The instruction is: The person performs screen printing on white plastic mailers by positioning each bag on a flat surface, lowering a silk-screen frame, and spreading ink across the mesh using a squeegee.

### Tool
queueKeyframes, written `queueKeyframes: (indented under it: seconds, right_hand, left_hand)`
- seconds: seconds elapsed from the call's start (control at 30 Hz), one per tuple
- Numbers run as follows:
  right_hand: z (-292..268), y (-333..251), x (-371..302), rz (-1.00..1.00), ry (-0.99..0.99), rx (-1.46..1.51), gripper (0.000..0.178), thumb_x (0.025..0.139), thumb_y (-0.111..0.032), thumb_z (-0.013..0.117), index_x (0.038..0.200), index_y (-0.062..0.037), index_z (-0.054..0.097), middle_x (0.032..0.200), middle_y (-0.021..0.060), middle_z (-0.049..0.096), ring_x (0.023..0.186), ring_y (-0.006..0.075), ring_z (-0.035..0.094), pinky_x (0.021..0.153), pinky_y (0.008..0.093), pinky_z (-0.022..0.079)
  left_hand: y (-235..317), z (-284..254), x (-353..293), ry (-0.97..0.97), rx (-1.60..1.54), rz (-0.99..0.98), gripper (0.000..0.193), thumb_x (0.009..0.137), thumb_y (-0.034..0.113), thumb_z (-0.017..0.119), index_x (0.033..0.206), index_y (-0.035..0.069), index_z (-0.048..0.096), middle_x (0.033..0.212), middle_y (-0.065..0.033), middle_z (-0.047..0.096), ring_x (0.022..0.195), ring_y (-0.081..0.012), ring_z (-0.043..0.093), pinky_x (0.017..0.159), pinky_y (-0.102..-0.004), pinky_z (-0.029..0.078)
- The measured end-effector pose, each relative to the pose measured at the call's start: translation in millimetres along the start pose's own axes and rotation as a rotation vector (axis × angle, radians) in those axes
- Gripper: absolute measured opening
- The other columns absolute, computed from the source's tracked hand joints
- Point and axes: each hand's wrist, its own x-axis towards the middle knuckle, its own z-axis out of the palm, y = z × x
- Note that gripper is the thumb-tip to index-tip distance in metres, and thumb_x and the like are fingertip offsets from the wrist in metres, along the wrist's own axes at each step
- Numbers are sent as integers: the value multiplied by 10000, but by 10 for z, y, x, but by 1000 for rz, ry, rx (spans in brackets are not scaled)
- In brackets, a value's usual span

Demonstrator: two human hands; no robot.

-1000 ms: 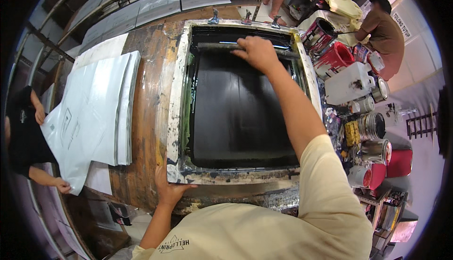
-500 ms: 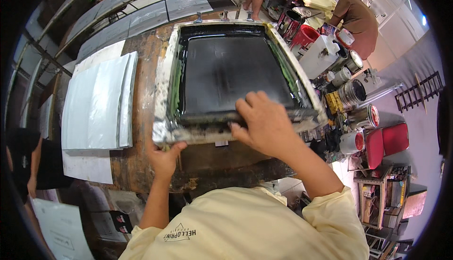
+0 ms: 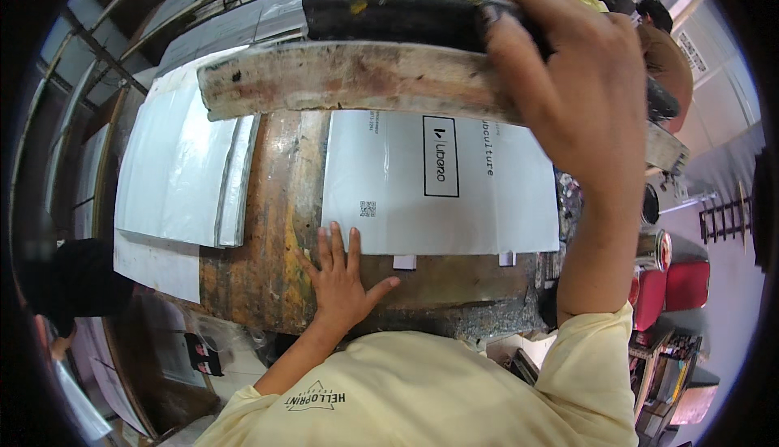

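Here, a white printed sheet [image 3: 389, 179] lies flat on the worn, stained counter [image 3: 276, 212], its near edge parallel to the person's body and black printing on its face. Two small white tabs [image 3: 404, 262] show just beyond that near edge. The left hand [image 3: 341, 289] rests palm down at the sheet's near left corner, its fingers [image 3: 337, 251] spread apart and straight, their tips over the corner, holding nothing. Above, a pale wooden frame edge [image 3: 349, 78] is raised and hides the far part of the sheet from view. Behind its upper side runs a long dark bar [image 3: 398, 15], and the right hand [image 3: 580, 82] has its fingers closed on this bar, with the palm across the frame edge; whether it also grips the wood cannot be told. To the left lies a stack of white sheets [image 3: 174, 171], apart from the printed one. Farther out, a co-worker in dark clothing [image 3: 77, 285] is at the left, another in brown [image 3: 669, 53] at the far right, and a red chair [image 3: 687, 286] stands at the right.
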Motion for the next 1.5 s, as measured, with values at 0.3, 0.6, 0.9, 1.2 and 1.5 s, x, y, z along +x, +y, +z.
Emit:
queueKeyframes:
  seconds: [0.3, 0.6, 0.9, 1.2, 1.5]
  right_hand:
    - [-2, 262, 320, 31, -36, 110, 432, 976, -401, 602, 1099, -18, 758, 919, 205, 733, 827, 378, 687, 829, 436, 514]
    - [85, 195, 300, -22, 49, 69, 438, 971, -396, 610, 1102, -1, 748, 920, 219, 726, 821, 390, 680, 824, 441, 518]
    - [5, -33, 38, 71, -21, 20, 388, 941, -322, 627, 1069, 34, 711, 980, 225, 710, 933, 423, 624, 918, 471, 477]
    - [101, -138, -123, -9, 159, 130, 440, 916, -389, 674, 1111, 4, 711, 880, 197, 703, 861, 388, 665, 858, 471, 460]
    - [401, -441, -1437, -12, -535, 126, 476, 920, -437, 757, 1252, -100, 705, 1087, 126, 658, 1048, 301, 600, 877, 477, 444]
  left_hand:
    - [248, -796, 776, 320, -425, 136, 737, 919, 429, 801, 1429, -62, 598, 1485, -250, 607, 1369, -410, 572, 1134, -578, 408]
    - [-291, -1089, 745, 623, -665, -78, 444, 969, -23, 646, 1412, -18, 664, 1278, -217, 748, 1012, -252, 760, 822, -333, 603]
    - [-2905, -1488, 772, 468, -993, -455, 626, 855, -20, 568, 1480, -13, 613, 935, -19, 679, 710, -74, 594, 643, -239, 502]
    - [-5424, -2055, 552, 550, 406, -738, 712, 932, 172, 753, 1578, 19, 493, 1328, -324, 679, 1199, -384, 705, 999, -486, 555]
    - [-542, -1011, 359, 163, -1149, -106, 1128, 610, 264, 1045, 1570, 46, 494, 1257, -106, 646, 1012, -259, 634, 933, -395, 536]
